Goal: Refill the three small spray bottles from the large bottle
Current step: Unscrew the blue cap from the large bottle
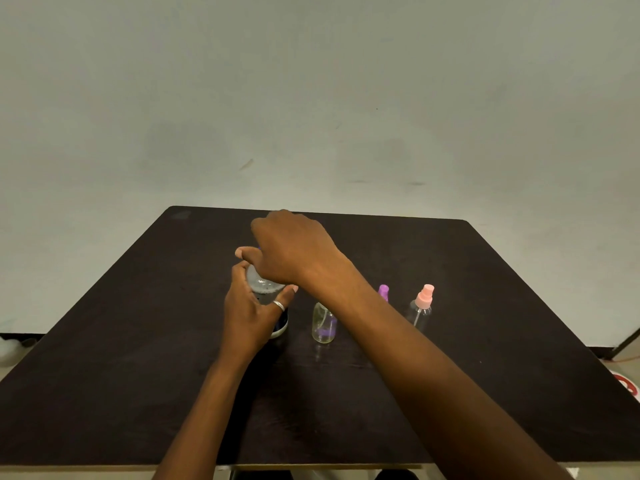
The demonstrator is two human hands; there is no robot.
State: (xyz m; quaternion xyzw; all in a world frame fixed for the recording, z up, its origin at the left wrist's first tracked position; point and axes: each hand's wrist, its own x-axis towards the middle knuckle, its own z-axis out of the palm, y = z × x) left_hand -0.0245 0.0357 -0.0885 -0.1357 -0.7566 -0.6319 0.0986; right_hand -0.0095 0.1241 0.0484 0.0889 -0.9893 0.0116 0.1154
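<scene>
Currently, left fingers (242,275) wrap the large bottle (263,288); right fingers (244,252) seemingly grip its top.

Dark table (138,375), bare across the left of the frame, along the near edge and at far right; the centre is blocked by the large bottle (265,289), gripped by the left hand (249,317), with the right hand (291,247) curled over its top; the right forearm (433,368) crosses from lower right, between a clear spray bottle (323,323) and a pink-capped bottle (422,306), half hiding a purple-capped bottle (383,292).
</scene>
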